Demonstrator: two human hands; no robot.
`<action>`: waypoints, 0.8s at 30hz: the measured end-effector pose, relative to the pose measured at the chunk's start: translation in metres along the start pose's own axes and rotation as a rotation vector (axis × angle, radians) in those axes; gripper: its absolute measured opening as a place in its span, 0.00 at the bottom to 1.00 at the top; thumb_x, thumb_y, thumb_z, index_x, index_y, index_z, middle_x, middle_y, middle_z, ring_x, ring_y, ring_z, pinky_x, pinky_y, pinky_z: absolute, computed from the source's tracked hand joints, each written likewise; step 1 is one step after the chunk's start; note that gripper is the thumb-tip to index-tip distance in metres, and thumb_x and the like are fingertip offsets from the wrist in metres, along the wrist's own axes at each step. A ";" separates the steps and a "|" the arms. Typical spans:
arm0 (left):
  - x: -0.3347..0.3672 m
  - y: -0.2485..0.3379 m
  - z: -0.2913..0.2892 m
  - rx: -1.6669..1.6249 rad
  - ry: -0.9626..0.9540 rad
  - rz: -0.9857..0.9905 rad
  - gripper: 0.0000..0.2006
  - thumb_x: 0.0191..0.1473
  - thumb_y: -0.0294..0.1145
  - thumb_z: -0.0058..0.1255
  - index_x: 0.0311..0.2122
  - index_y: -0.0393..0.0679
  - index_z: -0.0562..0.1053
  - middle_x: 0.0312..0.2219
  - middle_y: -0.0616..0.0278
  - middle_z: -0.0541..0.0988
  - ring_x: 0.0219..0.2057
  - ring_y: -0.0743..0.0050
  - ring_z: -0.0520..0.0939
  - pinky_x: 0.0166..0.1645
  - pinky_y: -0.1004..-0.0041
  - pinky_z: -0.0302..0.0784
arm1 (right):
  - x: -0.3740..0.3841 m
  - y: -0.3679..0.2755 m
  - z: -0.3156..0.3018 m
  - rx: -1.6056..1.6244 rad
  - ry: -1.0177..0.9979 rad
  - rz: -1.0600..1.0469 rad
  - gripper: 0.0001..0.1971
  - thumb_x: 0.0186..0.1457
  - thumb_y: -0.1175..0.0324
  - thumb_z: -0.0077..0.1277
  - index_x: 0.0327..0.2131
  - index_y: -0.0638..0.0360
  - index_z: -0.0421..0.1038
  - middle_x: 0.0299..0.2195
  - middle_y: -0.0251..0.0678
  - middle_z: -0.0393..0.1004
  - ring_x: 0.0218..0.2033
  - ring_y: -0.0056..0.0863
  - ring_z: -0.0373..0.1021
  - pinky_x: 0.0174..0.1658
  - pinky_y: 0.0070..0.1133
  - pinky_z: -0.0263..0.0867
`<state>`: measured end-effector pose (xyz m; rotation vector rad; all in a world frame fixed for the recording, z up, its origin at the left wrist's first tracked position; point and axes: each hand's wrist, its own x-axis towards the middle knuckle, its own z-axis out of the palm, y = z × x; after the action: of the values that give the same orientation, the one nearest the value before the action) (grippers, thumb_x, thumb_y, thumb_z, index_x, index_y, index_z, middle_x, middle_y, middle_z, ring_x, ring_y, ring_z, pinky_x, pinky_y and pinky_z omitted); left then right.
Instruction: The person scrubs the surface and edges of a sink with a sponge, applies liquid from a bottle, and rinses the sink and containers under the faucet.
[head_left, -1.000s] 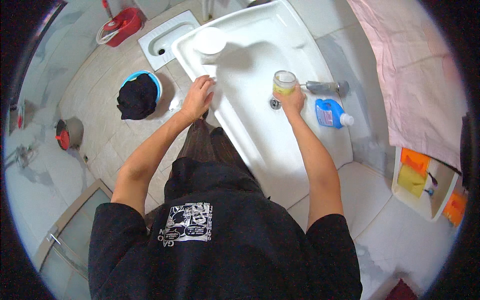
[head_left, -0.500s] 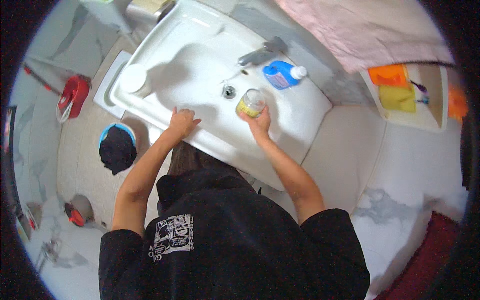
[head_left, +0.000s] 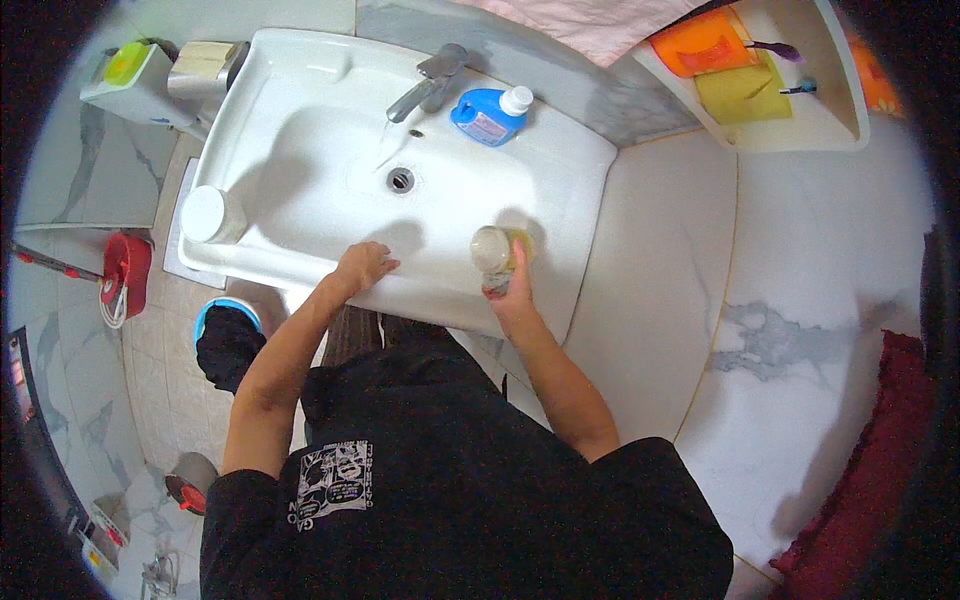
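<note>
right hand (head_left: pixel 512 290) has carried the glass (head_left: pixel 493 250) from the drain (head_left: pixel 400 180) to the sink's front rim (head_left: pixel 450 300).

Bottle (head_left: pixel 489 116) right of tap (head_left: pixel 428 80); drain (head_left: pixel 400 179) before tap, in sink (head_left: pixel 300 90).

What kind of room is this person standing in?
Most likely a bathroom. A white washbasin with a metal tap running water stands against tiled walls, and a toilet cistern sits beside it. The right hand holds a glass jar over the basin, and the left hand rests on its rim.
</note>
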<state>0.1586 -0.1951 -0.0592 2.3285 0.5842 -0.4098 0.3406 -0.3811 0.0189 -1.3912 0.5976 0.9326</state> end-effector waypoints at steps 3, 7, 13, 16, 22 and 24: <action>-0.006 0.017 -0.016 0.085 -0.089 0.003 0.20 0.53 0.47 0.37 0.36 0.41 0.72 0.37 0.52 0.75 0.42 0.55 0.74 0.46 0.63 0.68 | 0.014 0.010 0.002 -0.219 -0.160 0.006 0.33 0.38 0.42 0.55 0.44 0.53 0.63 0.32 0.31 0.68 0.30 0.26 0.65 0.28 0.21 0.61; -0.016 0.010 -0.004 0.159 0.027 0.045 0.19 0.55 0.47 0.33 0.38 0.44 0.70 0.42 0.55 0.72 0.47 0.58 0.71 0.49 0.59 0.65 | 0.045 0.028 0.038 -0.891 -0.353 -0.387 0.38 0.34 0.46 0.60 0.45 0.62 0.60 0.35 0.39 0.69 0.34 0.34 0.68 0.34 0.26 0.64; -0.022 0.021 -0.002 0.321 -0.032 -0.187 0.22 0.56 0.47 0.28 0.49 0.45 0.64 0.50 0.49 0.64 0.54 0.52 0.62 0.56 0.55 0.55 | 0.056 0.033 0.129 -1.368 -0.248 -0.821 0.45 0.28 0.48 0.63 0.44 0.71 0.55 0.38 0.52 0.67 0.41 0.43 0.66 0.42 0.31 0.64; -0.016 0.031 -0.007 0.339 -0.111 -0.281 0.27 0.55 0.49 0.28 0.53 0.40 0.62 0.54 0.45 0.60 0.56 0.49 0.59 0.57 0.56 0.53 | 0.072 0.042 0.155 -1.343 -0.205 -0.934 0.43 0.27 0.50 0.64 0.42 0.69 0.55 0.37 0.50 0.67 0.42 0.44 0.64 0.42 0.32 0.64; -0.017 0.043 -0.016 0.356 -0.122 -0.371 0.30 0.55 0.52 0.30 0.47 0.31 0.65 0.50 0.41 0.64 0.54 0.49 0.62 0.56 0.58 0.55 | 0.071 0.041 0.188 -1.332 -0.225 -0.901 0.41 0.28 0.51 0.64 0.42 0.66 0.55 0.39 0.48 0.66 0.44 0.43 0.62 0.45 0.31 0.62; -0.014 0.037 -0.013 0.359 -0.145 -0.367 0.31 0.54 0.53 0.30 0.47 0.31 0.65 0.50 0.41 0.64 0.54 0.49 0.61 0.56 0.58 0.55 | 0.070 0.043 0.195 -1.319 -0.233 -0.940 0.40 0.28 0.52 0.64 0.42 0.65 0.55 0.40 0.48 0.66 0.44 0.43 0.62 0.45 0.32 0.62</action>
<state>0.1673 -0.2144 -0.0232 2.4962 0.9337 -0.9114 0.3098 -0.1794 -0.0375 -2.2978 -1.0277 0.6215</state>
